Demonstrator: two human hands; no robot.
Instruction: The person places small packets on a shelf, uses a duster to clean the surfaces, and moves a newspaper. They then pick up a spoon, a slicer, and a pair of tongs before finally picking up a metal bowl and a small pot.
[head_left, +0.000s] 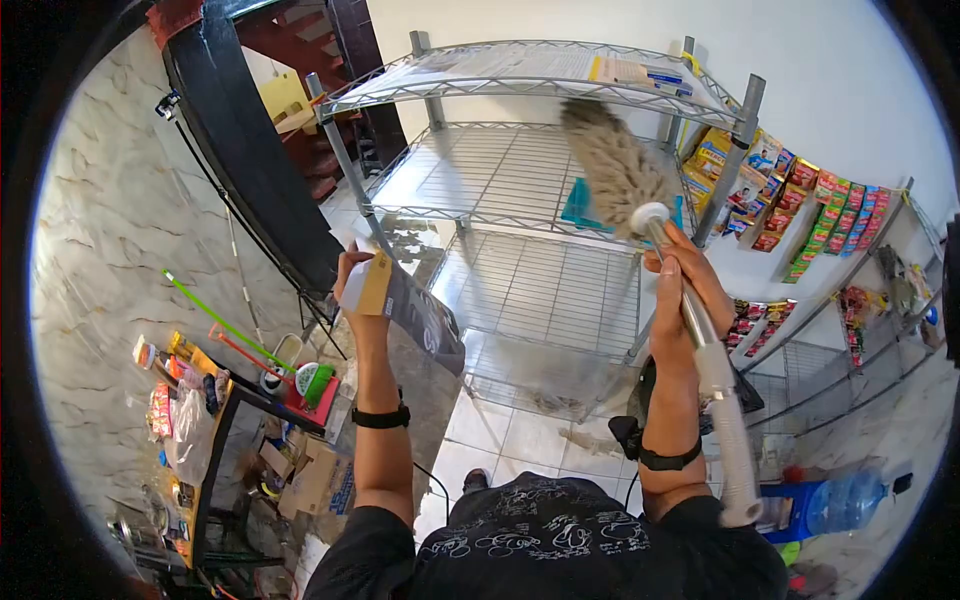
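Note:
My right hand (688,290) is wrapped round the metal handle of a duster (618,165), just below its white collar. The fluffy grey-brown head points up and away, overlapping the wire rack's middle shelf in this view. Its pale grip runs back along my right forearm. My left hand (352,268) is closed on the top of a grey plastic package (428,325) with a yellow and white card header; the package hangs down to the right. Straight ahead stands the wire shelving rack (480,215), with a teal item (577,203) partly hidden behind the duster head.
Printed sheets (500,68) line the rack's top shelf. Sachet strips (835,215) hang on the right wall. A water jug (845,502) is at lower right. At left are a tripod (235,205), a cluttered table (215,450) and a cardboard box (318,480).

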